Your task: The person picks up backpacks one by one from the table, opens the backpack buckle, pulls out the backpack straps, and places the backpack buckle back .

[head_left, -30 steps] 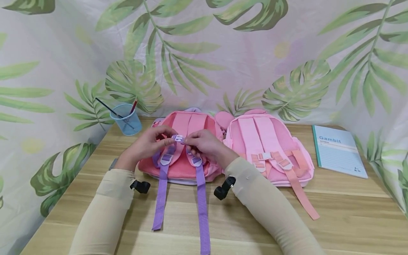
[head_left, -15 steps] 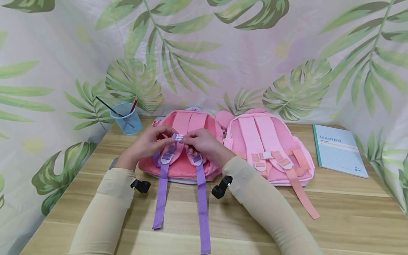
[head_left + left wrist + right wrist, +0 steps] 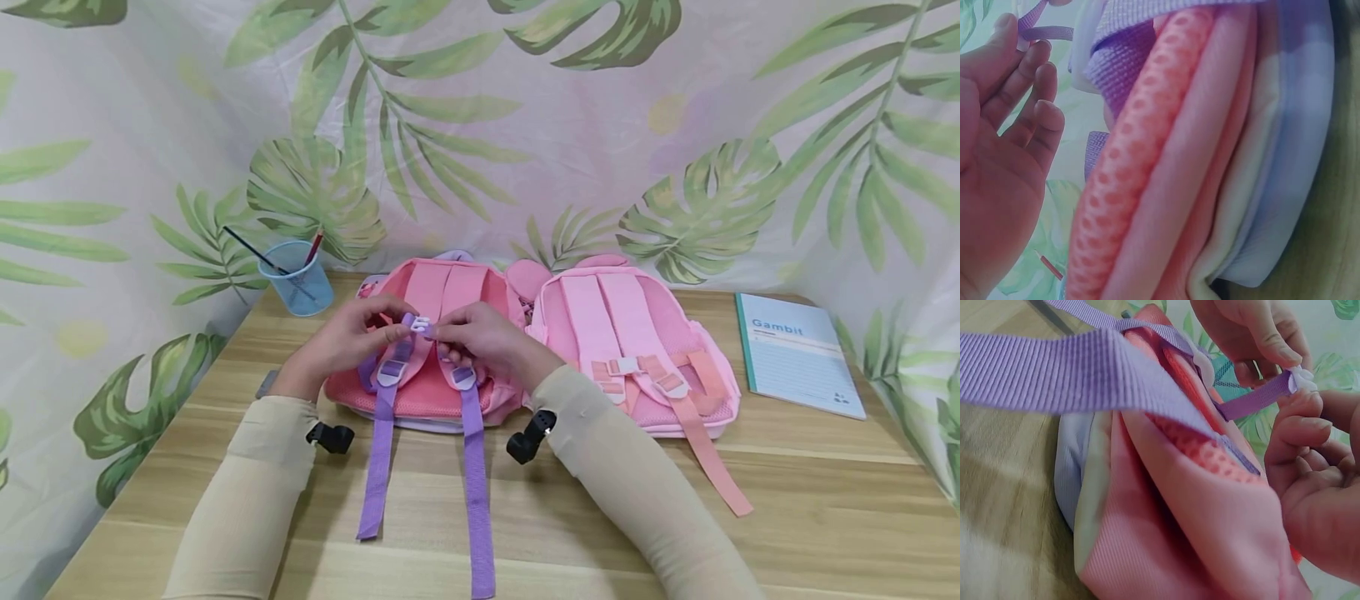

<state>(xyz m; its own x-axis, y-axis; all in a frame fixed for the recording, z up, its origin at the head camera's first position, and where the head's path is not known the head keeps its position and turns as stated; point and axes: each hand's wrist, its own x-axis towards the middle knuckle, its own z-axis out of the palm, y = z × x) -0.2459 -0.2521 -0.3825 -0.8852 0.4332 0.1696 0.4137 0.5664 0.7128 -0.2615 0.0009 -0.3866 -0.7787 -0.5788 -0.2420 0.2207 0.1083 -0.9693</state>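
A coral-pink backpack (image 3: 427, 406) lies on the table with its shoulder straps facing up. Above those straps, both hands meet at a white buckle (image 3: 421, 324) on purple webbing. My left hand (image 3: 345, 337) pinches the buckle's left side between thumb and fingers. From the other side, my right hand (image 3: 487, 340) pinches the right end, its remaining fingers curled in the right wrist view. Whether the two buckle halves are fully joined cannot be made out. Two loose purple strap ends (image 3: 378, 467) hang toward the table's front. In the left wrist view, purple webbing (image 3: 1047, 32) runs from the left fingertips.
Right beside it lies a lighter pink backpack (image 3: 652, 417), its white chest buckle (image 3: 624, 367) on orange webbing. A blue mesh cup (image 3: 300, 292) with pencils stands at the back left. A notebook (image 3: 802, 354) lies at the right. Leaf-patterned cloth (image 3: 465, 125) hangs behind the table.
Both hands stay at the white buckle. My right hand and wrist shift very slightly left, then back right. The backpacks and other objects keep their places.
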